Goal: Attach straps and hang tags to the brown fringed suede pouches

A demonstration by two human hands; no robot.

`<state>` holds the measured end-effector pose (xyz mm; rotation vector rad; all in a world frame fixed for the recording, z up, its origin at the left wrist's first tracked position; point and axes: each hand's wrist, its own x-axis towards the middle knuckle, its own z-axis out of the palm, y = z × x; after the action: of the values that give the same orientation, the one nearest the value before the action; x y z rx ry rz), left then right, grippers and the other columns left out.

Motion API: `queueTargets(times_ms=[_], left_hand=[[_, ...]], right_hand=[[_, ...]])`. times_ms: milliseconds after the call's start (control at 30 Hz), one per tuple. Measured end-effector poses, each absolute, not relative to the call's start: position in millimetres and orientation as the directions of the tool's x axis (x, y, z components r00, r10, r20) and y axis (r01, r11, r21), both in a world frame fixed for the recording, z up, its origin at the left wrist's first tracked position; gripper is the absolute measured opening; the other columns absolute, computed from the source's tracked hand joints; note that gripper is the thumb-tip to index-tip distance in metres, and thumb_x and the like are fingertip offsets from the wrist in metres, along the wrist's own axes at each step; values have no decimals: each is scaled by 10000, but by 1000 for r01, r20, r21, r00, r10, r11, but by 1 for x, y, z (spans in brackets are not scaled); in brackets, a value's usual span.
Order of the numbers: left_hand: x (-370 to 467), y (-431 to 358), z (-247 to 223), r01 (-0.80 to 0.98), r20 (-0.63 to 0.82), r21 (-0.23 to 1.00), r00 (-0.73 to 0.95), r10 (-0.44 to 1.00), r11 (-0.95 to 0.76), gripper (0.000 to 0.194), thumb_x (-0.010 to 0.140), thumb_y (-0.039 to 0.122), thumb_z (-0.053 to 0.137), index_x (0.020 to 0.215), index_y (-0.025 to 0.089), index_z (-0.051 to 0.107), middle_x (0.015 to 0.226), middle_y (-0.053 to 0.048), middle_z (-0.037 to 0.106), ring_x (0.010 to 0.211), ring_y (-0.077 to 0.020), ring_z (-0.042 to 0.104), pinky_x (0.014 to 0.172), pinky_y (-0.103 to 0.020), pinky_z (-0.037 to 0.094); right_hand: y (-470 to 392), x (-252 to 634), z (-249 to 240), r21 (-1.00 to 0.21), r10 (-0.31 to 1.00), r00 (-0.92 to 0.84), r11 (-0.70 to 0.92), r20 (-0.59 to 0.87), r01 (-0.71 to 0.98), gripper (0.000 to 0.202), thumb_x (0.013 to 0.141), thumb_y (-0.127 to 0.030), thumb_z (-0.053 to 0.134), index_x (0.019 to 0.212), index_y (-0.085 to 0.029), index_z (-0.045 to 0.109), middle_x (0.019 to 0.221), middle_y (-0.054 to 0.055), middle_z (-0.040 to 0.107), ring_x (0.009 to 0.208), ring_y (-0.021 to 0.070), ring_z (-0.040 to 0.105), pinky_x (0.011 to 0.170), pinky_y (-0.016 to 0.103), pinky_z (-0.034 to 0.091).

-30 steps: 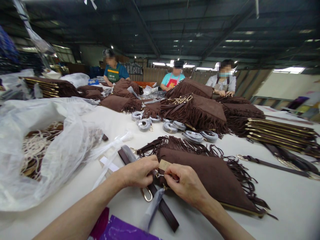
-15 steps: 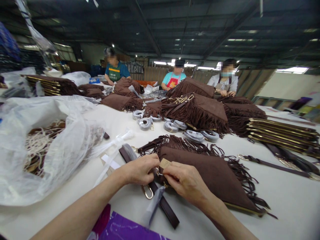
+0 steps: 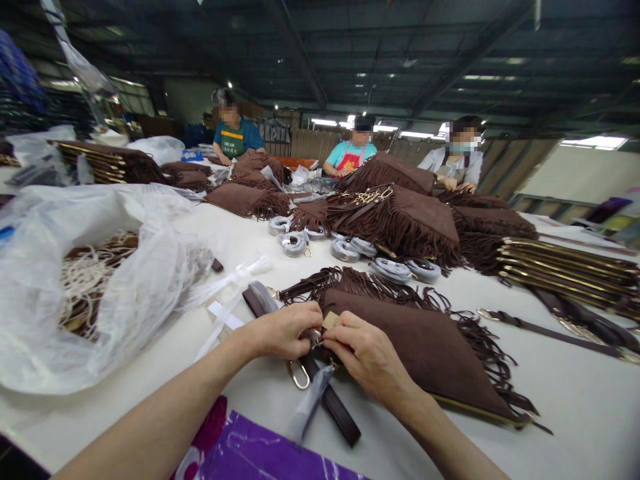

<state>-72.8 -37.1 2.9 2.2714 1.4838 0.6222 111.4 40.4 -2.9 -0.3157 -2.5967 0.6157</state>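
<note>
A brown fringed bag (image 3: 420, 347) lies on the white table, its fringe pointing away from me. At its left corner my left hand (image 3: 287, 330) pinches a small metal clasp. My right hand (image 3: 363, 347) is closed beside it, fingertips at the same fitting, against a small tan tag (image 3: 330, 321). Exactly what the right fingertips grip is too small to tell. Below the hands are a dark strap (image 3: 340, 417), a gold oval ring (image 3: 299, 375) and a plastic-wrapped piece (image 3: 311, 405).
A white plastic bag (image 3: 30, 287) of tags and strings stands at left. Wrapped strap coils (image 3: 393, 269) and piled fringed bags (image 3: 425, 220) lie beyond. Gold-edged bags (image 3: 565, 267) are stacked at right. Three people work across the table. Purple plastic (image 3: 265, 447) is nearest me.
The view has shifted slightly. Both hands stay at the bag's corner, with the right fingers drawn closer around the small fitting and tag.
</note>
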Motion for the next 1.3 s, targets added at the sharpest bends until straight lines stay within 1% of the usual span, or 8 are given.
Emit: queueTargets(times_ms=[367,500,633,833,900,1000,1133,1300], left_hand=[[-76,-34,-6,723,248,564,311,917,-398,295,629,-35,468,802,201,428,850,-5,518,794,-152,484,713,-255,420],[-76,-36,-2,711,323,559,287,902,-426,268,711,-12,492,877,195,452,965,-32,531,873,-157,493,776,-273,431],[-73,-44,20,779,346,465,277,896,-420,246,687,-14,517,847,173,528,993,-50,547,921,-169,513,802,-281,423],[-63,-53,35,935,127,230,246,961,-270,51,724,162,613,695,176,652,765,-28,603,766,-188,560,679,-298,399],[-59,-52,30,954,73,177,233,970,-243,67,735,209,631,686,178,664,762,-34,614,757,-198,567,654,-302,392],[-56,-49,21,962,59,147,222,973,-228,134,768,164,576,657,171,652,756,-43,622,755,-197,566,652,-300,389],[-61,-47,20,944,133,240,199,971,-226,148,729,94,533,626,173,604,725,-25,590,736,-176,540,646,-278,377],[-69,-45,26,770,286,604,33,958,-207,127,658,60,505,611,169,551,723,11,541,723,-135,509,666,-247,374]], right_hand=[[37,103,-16,-555,470,-812,800,346,226,187,903,-150,575,723,-202,575,744,-2,588,708,174,565,640,262,377],[40,103,-19,-584,519,-802,763,298,277,198,910,-170,531,716,-207,548,705,-8,574,671,175,549,615,261,354],[40,103,-18,-635,551,-800,711,236,302,208,900,-176,550,695,-211,547,713,-12,599,674,170,557,625,246,367],[38,102,-21,-613,577,-786,709,221,348,207,897,-178,574,694,-211,548,715,-16,608,680,165,563,641,244,361],[38,102,-23,-598,578,-784,718,226,356,211,895,-189,578,687,-207,545,713,-12,608,676,167,561,634,253,351],[38,102,-23,-595,561,-789,732,249,333,207,885,-191,568,681,-209,540,712,-11,604,672,167,555,625,257,345],[42,106,-17,-683,519,-809,699,278,214,194,906,-222,516,724,-213,583,724,-13,599,684,164,552,644,253,376],[49,112,-3,-829,575,-785,539,231,151,232,939,-294,465,788,-207,618,692,-28,568,600,143,525,558,236,381]])
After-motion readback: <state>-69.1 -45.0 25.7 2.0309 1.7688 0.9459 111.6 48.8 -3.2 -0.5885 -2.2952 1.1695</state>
